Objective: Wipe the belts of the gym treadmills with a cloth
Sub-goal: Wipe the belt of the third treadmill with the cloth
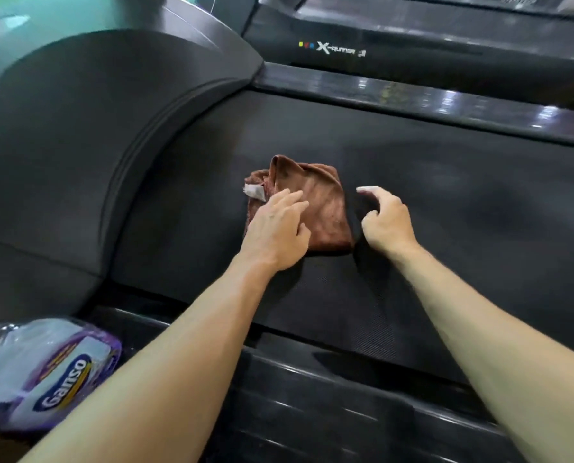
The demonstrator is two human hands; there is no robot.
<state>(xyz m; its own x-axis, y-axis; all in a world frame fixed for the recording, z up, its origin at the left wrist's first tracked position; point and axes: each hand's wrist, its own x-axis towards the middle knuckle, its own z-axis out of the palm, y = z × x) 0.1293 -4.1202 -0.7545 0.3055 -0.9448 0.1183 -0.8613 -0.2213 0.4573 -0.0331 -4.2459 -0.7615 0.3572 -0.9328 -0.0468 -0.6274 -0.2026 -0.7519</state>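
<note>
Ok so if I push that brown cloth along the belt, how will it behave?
The cloth looks soft and crumpled, so it will probably bunch and fold rather than slide as one piece. The belt looks textured, likely adding drag. The left hand resting flat on it should help keep it spread.

Gym floor: black treadmills (412,55) side by side

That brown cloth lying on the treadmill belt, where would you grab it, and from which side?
Probably from above, at the far raised fold of the brown cloth. There the fabric bunches up off the treadmill belt, so fingers can pinch it; the rest lies flat. The left hand already rests on its near-left part, while the right hand hovers beside its right edge.
</note>
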